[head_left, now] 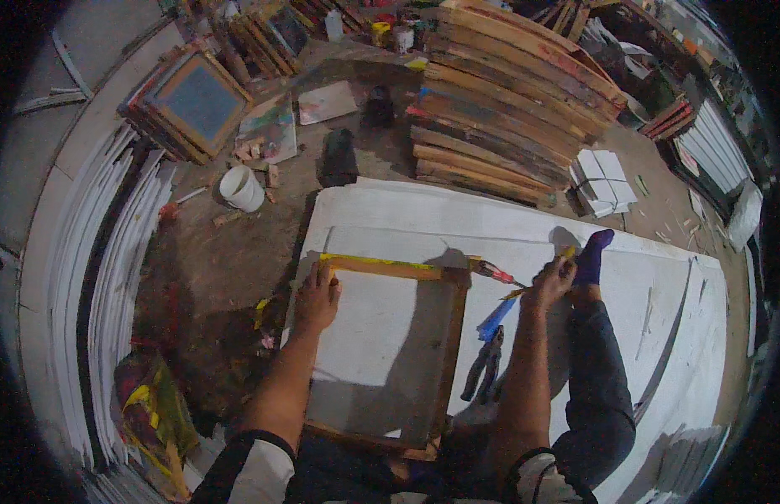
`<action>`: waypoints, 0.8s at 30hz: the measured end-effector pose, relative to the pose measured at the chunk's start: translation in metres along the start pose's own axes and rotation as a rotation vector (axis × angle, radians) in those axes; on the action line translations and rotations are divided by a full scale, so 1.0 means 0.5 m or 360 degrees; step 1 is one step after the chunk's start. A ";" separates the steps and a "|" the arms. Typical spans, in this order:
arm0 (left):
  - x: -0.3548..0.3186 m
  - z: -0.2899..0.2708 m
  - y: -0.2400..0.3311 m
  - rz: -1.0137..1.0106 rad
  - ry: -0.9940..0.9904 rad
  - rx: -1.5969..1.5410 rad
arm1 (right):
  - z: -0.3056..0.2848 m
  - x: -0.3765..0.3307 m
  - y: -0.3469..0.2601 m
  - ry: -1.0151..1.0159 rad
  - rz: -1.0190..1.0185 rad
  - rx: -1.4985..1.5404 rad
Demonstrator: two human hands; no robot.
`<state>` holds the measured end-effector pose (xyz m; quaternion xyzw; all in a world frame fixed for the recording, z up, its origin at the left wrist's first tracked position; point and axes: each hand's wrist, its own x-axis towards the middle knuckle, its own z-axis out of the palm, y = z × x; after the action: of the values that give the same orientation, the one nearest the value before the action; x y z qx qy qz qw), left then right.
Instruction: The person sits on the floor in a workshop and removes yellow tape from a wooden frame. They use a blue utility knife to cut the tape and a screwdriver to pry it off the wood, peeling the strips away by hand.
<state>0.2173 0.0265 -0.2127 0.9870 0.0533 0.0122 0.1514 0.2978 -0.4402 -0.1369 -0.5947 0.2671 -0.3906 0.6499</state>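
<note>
"So, where is the frame (451,353)?"

"It lies flat near the left edge of a white sheet (390,210), directly before the worker."

"And the hands?"

"The left hand (318,304) clasps the frame's far left corner, fingers bent over the wood, at the end of a yellow strip (356,261), apparently a measuring tape, that runs along the far rail. The right hand (551,286), off the frame's right side, curls its fingers around a thin yellow tool (513,294), too small to identify."

"How far along is the work?"

"Four rails already meet in a rectangle, so assembly looks done. Measuring, judging by the strip, seems the step in hand. No marks can be made out on the wood, so marking is perhaps what is left. Whether mesh spans the middle, I cannot tell."

"Other tools?"

"A red-handled tool (493,270) rests by the frame's far right corner. A blue tool (496,319) and black pliers (485,365) lie along its right side, the pliers nearer the worker."
</note>
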 end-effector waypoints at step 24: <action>-0.336 -0.016 0.127 -0.1367 -0.0696 -0.3256 | -0.074 -0.657 -0.053 -0.2180 -0.0323 -0.0397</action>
<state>0.0565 -0.0495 -0.1874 0.2804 0.3253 -0.1759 0.8858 0.0813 -0.1893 -0.1552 -0.7989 -0.2162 0.0465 0.5593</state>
